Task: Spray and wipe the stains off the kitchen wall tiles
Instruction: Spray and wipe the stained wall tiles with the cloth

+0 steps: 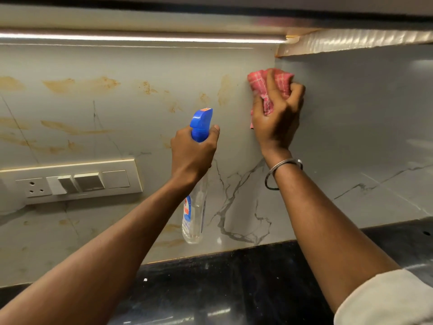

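Observation:
My left hand (pixel 191 153) grips the neck of a clear spray bottle (pixel 194 214) with a blue trigger head (pixel 201 124), held upright in front of the wall. My right hand (pixel 277 118) holds a bunched pink checked cloth (pixel 257 80) against the wall tiles (pixel 164 73) at the inner corner, just under the cabinet. Orange-brown stains (pixel 82 84) streak the pale marbled tiles to the left of the cloth, in an upper band and a lower band (pixel 70 130). A few fainter marks lie low on the wall near the bottle's base.
A cream switch and socket panel (pixel 70 181) is mounted on the wall at the left. A black stone counter (pixel 222 289) runs below the tiles. An LED strip (pixel 140 38) glows under the overhead cabinet. The right-hand wall (pixel 363 125) looks grey and unstained.

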